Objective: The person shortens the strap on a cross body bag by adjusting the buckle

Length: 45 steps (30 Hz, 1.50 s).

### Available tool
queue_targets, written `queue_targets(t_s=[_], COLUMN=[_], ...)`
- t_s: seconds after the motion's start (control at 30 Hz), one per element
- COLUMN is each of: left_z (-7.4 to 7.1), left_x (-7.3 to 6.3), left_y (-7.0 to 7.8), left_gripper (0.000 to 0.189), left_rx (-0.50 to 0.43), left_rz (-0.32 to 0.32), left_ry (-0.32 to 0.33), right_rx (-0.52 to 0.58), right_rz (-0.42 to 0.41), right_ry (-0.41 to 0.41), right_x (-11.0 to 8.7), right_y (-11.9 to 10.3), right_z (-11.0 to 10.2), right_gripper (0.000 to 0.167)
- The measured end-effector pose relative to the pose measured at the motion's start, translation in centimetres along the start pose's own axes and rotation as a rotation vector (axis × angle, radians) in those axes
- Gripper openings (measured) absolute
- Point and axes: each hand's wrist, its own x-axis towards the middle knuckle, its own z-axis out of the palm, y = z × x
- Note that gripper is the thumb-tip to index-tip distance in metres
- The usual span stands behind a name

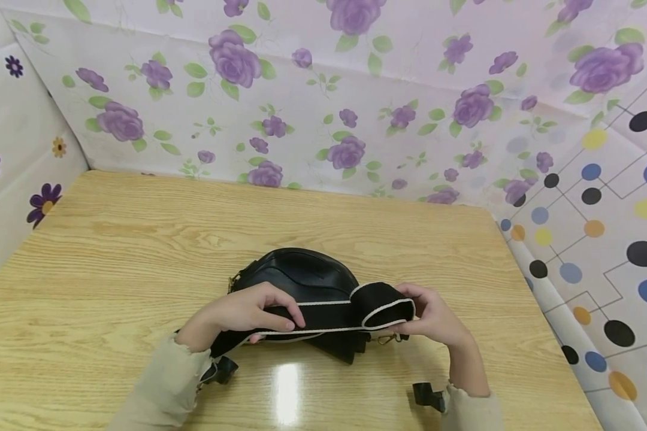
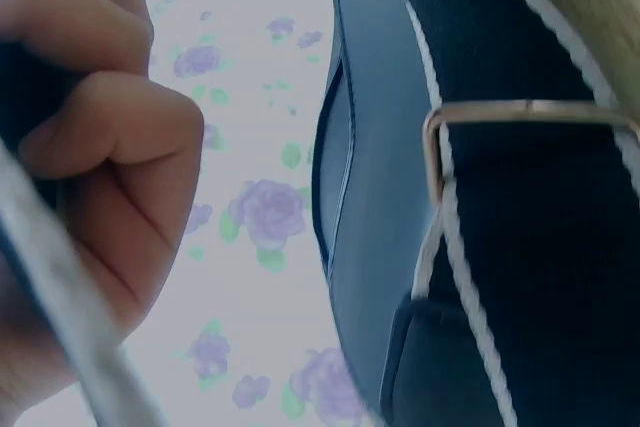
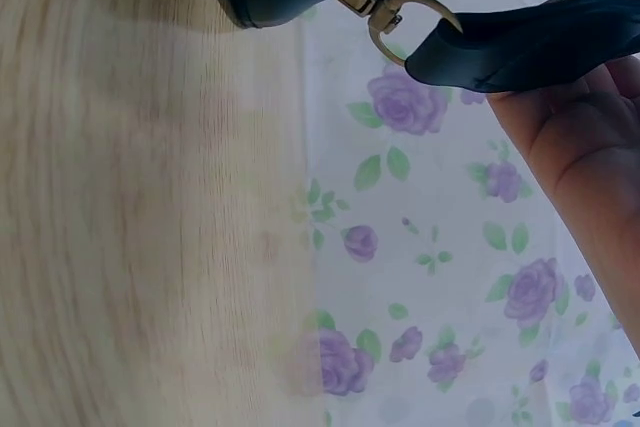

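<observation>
A black handbag (image 1: pixel 296 272) lies on the table, its wide black strap (image 1: pixel 323 316) with white edging stretched in front of it. My left hand (image 1: pixel 250 308) pinches the strap between thumb and fingers; the left wrist view shows those fingers (image 2: pixel 130 137) curled. At the strap's right part, my right hand (image 1: pixel 434 314) holds a folded-over loop (image 1: pixel 388 302). In the right wrist view a gold clasp (image 3: pixel 395 19) joins a black leather end piece (image 3: pixel 520 47), which lies against the right hand (image 3: pixel 590 152). A gold rectangular buckle (image 2: pixel 530 112) sits on the strap near the bag.
The wood-grain table (image 1: pixel 140 239) extends around the bag. Behind it stands a wall sheet (image 1: pixel 302 108) with purple flowers, and a dotted sheet (image 1: pixel 614 239) borders the right side. Black bands (image 1: pixel 428 395) sit at both wrists.
</observation>
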Motion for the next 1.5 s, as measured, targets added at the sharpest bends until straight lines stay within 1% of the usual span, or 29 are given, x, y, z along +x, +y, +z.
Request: queue_targets(t_s=[0.3, 0.63, 0.83, 1.03, 1.1, 1.23, 1.37, 1.5], left_z=[-1.0, -2.0, -2.6, -3.1, -3.2, -3.5, -3.7, -4.1], left_x=[-1.7, -3.5, -4.7, -5.7, -6.0, -6.6, -7.3, -8.0], left_y=[-0.3, -0.7, -0.9, -1.2, -1.3, -1.3, -1.2, -1.3], left_gripper=[0.017, 0.016, 0.016, 0.018, 0.018, 0.019, 0.019, 0.022], left_rx=[0.001, -0.009, -0.032, -0.049, -0.042, -0.039, -0.038, -0.009], left_rz=[0.021, 0.061, 0.080, 0.137, 0.144, 0.125, 0.108, 0.130], left_ry=[0.006, -0.006, -0.022, -0.051, -0.050, -0.041, -0.034, -0.022], right_rx=[0.037, -0.019, -0.004, -0.013, -0.023, -0.039, -0.048, -0.055], right_rz=[0.010, 0.046, 0.058, 0.067, 0.066, 0.048, 0.050, 0.077], right_ry=[0.005, 0.039, 0.053, 0.059, 0.061, 0.060, 0.064, 0.067], right_x=[-0.1, -0.3, -0.4, -0.4, -0.4, -0.5, -0.5, -0.4], right_y=[0.0, -0.1, -0.2, -0.2, -0.2, 0.0, 0.0, -0.2], right_z=[0.0, -0.1, -0.2, -0.2, -0.3, -0.4, -0.5, -0.5], right_gripper=[0.047, 0.052, 0.052, 0.052, 0.051, 0.051, 0.049, 0.043])
